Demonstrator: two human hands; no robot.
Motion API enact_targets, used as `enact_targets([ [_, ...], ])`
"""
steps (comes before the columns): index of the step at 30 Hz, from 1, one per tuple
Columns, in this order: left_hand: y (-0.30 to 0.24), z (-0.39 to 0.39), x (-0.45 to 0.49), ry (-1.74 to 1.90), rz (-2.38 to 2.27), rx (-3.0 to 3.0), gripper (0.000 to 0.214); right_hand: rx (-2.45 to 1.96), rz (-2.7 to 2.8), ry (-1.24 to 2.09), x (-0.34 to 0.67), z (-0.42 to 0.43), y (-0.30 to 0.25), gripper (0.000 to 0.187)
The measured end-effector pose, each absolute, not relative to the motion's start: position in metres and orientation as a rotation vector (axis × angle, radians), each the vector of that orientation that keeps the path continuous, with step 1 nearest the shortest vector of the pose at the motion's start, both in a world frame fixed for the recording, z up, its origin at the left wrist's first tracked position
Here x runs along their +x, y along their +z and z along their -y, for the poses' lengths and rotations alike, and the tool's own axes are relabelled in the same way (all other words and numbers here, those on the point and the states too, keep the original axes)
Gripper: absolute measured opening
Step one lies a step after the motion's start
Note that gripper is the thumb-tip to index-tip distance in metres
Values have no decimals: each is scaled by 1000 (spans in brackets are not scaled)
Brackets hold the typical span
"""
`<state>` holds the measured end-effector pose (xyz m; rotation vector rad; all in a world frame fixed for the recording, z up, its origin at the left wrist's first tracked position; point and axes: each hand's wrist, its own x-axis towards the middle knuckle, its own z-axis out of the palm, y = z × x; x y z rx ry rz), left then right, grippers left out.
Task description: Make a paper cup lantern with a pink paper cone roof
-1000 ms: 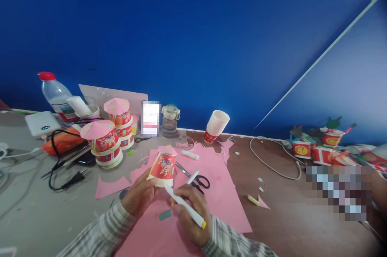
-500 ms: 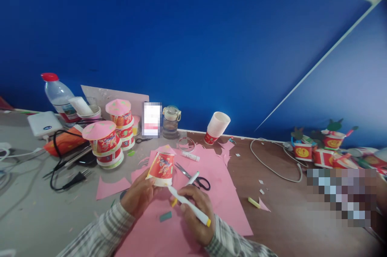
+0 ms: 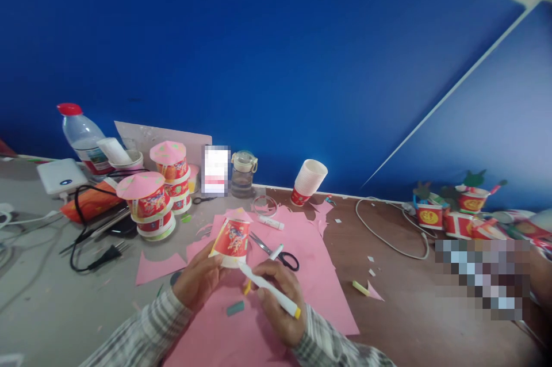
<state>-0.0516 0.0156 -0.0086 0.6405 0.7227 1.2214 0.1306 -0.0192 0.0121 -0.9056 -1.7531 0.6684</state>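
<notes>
My left hand (image 3: 199, 282) is closed round the base of a red printed paper cup (image 3: 232, 239) with a pink paper top, holding it upright over a large pink paper sheet (image 3: 302, 263). My right hand (image 3: 278, 298) grips a white marker with a yellow end (image 3: 271, 291); its tip touches the cup's lower edge. Black-handled scissors (image 3: 276, 252) lie on the pink sheet just behind my right hand. A white glue stick (image 3: 271, 222) lies further back.
Stacked red cups with pink paper lids (image 3: 149, 206) stand at the left, near a water bottle (image 3: 80, 136), a black cable with plug (image 3: 97, 240) and a jar (image 3: 242, 174). A tilted stack of white cups (image 3: 308, 180) and a white cable (image 3: 388, 234) lie right of centre. Decorated cups (image 3: 457, 209) sit far right.
My right hand and the marker have shifted slightly, the pen tip staying at the cup's base. The cup in my left hand has barely moved.
</notes>
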Motion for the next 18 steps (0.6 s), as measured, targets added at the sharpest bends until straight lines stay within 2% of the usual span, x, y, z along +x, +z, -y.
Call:
enact_targets([
  [18,-14,-16,-53,1211,-681,625,41,-872,1736,763,130,15,11,20],
])
